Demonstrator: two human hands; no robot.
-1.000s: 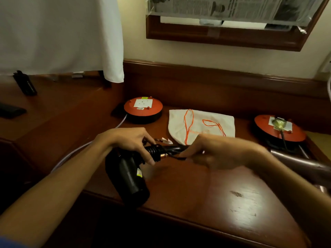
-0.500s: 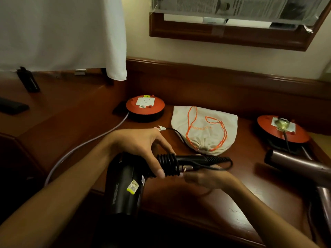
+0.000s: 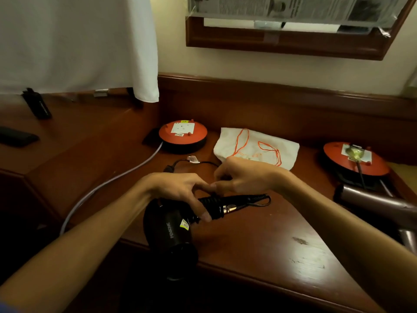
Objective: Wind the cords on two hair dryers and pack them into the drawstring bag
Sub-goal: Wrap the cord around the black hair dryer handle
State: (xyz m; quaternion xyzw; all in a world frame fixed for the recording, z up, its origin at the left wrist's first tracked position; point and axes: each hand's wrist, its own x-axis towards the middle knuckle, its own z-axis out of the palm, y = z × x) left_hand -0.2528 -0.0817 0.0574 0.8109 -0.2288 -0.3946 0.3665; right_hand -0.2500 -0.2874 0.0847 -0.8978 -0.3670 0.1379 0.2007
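Black hair dryer (image 3: 171, 231) at lower centre: left hand (image 3: 180, 188) fingers clamped on its handle, partly wound. Right hand (image 3: 246, 177) fingers pinch the cord (image 3: 203, 163). Second hair dryer (image 3: 374, 199), right edge, unwound. Drawstring bag (image 3: 257, 147) lies flat behind, unpacked.

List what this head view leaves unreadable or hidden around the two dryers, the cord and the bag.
- Second hair dryer: cut off by the right edge; its cord is not traceable.
- Black cord: its run from the plug disappears behind the right hand.
- Drawstring bag: its near edge, and any opening there, hidden behind that hand.
- Black hair dryer: grip partly covered by the left hand; sticker too small to read.
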